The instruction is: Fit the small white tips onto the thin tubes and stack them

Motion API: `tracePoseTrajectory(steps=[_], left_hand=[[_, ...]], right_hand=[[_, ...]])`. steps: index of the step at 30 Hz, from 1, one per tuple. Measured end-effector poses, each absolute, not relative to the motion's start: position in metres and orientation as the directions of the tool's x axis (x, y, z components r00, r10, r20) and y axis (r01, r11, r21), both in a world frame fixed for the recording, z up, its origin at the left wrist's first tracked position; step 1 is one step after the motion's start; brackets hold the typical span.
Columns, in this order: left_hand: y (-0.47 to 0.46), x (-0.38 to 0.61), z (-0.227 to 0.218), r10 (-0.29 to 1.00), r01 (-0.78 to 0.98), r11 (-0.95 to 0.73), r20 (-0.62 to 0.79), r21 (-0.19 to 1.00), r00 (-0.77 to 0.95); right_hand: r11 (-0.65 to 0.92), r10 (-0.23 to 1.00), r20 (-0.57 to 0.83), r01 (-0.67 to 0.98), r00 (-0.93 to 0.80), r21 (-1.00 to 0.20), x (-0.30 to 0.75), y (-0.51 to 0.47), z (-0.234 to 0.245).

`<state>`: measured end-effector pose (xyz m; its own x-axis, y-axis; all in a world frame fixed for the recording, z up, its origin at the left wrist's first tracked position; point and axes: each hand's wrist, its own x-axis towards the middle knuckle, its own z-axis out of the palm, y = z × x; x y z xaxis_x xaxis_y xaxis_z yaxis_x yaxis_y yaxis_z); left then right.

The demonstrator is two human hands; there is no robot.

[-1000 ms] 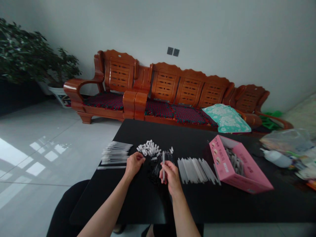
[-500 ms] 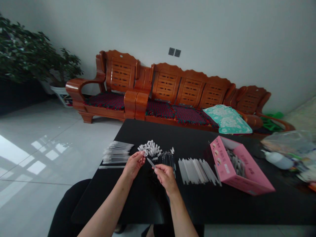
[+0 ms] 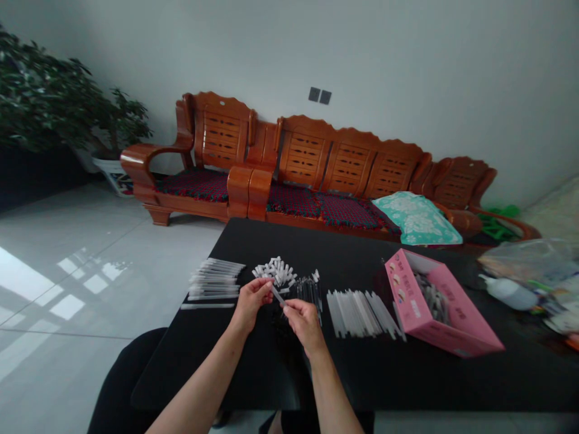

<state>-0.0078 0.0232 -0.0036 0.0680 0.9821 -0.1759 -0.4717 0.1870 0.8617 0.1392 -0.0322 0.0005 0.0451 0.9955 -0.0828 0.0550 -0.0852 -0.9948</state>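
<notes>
My right hand point(image 3: 304, 322) grips a slim, pale pen point(image 3: 278, 297) by its lower end, tilted up to the left. At the pen's upper end, my left hand point(image 3: 253, 299) pinches a small white cap, mostly hidden by the fingers. Just behind the hands lies a loose pile of small white caps point(image 3: 281, 272). Dark, thin pen refills point(image 3: 308, 290) lie beside my right hand. Farther right is a row of whitish, translucent pen barrels point(image 3: 359, 313). Left of my left hand, several whitish pens point(image 3: 212, 280) are stacked side by side.
A pink box point(image 3: 452, 337) with grey pieces inside stands on the black table point(image 3: 389, 380). A white bottle point(image 3: 511, 293) and plastic bags point(image 3: 529, 259) crowd the right end. Behind the table runs a wooden sofa point(image 3: 303, 147) with a turquoise cushion point(image 3: 416, 217).
My left hand has moved slightly right from the edge of the cap pile to the pen's tip. The right hand has hardly moved; the fingers of both hands now meet the pen.
</notes>
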Motion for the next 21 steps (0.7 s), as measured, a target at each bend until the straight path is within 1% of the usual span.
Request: tracePoseTrajectory(steps=[3,7,10,12,14,16,18,21], left_hand=[[0.022,-0.006,0.000,0.988,-0.442,0.149,-0.151,0.884,0.031],[0.021,-0.003,0.001,0.990,-0.408,0.119,-0.141,0.905,-0.023],[0.020,0.001,-0.002,0.988,-0.380,0.084,-0.125,0.921,-0.085],[0.019,0.005,-0.003,0.986,-0.368,0.050,-0.105,0.928,-0.131],[0.019,0.008,-0.004,0.982,-0.360,0.023,-0.089,0.933,-0.169],[0.017,0.011,-0.004,0.976,-0.352,0.001,-0.077,0.936,-0.201],[0.016,0.013,-0.004,0.972,-0.339,-0.026,-0.055,0.940,-0.226],[0.014,0.016,-0.005,0.971,-0.328,-0.058,-0.024,0.943,-0.239]], right_hand=[[0.011,0.998,0.022,0.168,0.062,-0.986,0.139,-0.034,0.005],[0.104,0.988,0.135,0.333,0.069,-0.937,0.136,-0.037,0.013],[0.156,0.981,0.190,0.431,0.036,-0.889,0.132,-0.038,0.019],[0.186,0.976,0.217,0.467,0.012,-0.864,0.130,-0.039,0.023],[0.207,0.972,0.235,0.463,0.001,-0.862,0.128,-0.039,0.027],[0.203,0.975,0.223,0.415,0.001,-0.887,0.128,-0.039,0.028],[0.150,0.987,0.161,0.334,0.005,-0.931,0.128,-0.038,0.028],[0.005,0.999,0.013,0.171,0.048,-0.985,0.128,-0.038,0.023]])
